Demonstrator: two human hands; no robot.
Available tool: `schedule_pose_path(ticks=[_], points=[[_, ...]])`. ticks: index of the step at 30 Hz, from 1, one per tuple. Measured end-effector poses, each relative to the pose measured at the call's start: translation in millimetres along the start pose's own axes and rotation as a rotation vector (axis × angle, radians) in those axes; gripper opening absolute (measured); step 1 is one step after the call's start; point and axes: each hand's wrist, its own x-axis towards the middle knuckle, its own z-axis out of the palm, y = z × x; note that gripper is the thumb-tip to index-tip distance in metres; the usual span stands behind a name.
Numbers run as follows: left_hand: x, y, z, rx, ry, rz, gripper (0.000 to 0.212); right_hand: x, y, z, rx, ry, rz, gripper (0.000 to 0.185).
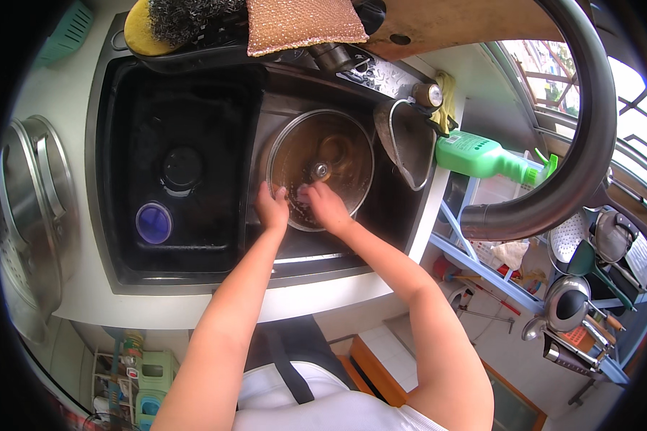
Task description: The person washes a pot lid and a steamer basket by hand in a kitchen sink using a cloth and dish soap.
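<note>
A round metal-rimmed pot lid, apparently of glass with a small metal knob [322, 171], lies in the right basin of a black sink [259, 116]. My left hand [273, 207] grips its lower left rim, thumb on the near side. My right hand [326, 204] bends its fingers over the lid's surface, just below the knob; a small pale thing shows at its fingertips, too blurred to name. Some whitish drops or suds dot the lid near both hands. In the left basin sits a round purple-blue thing [154, 222], close to the drain [182, 168].
A copper-coloured scrubbing sponge [307, 27] and a yellow sponge [140, 29] lie behind the sink. A triangular strainer [410, 143] stands in the right corner, near a green spray bottle [477, 153]. A thick dark curved pipe [598, 108] arches at right. Steamer pots [46, 215] stand at left.
</note>
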Motion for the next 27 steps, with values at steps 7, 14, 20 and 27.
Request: schedule_pose_path(ticks=[7,14,20,27], points=[[0.2,-10.3,6.1,-0.031,-0.030,-0.077,0.018,10.1,47.6,-12.6,0.000,0.341,0.619,0.018],[-4.7,14.3,0.9,0.038,-0.023,0.035,0.017,19.7,76.8,-23.2,-0.285,0.259,-0.082,0.028],[-9.2,20.8,-2.0,0.092,-0.005,0.068,0.017,79.3,-8.5,13.3,0.025,0.481,-0.027,0.038],[-11.2,34.7,0.5,0.085,-0.063,0.079,0.016,82.9,75.6,3.9,-0.038,1.078,0.575,0.036]])
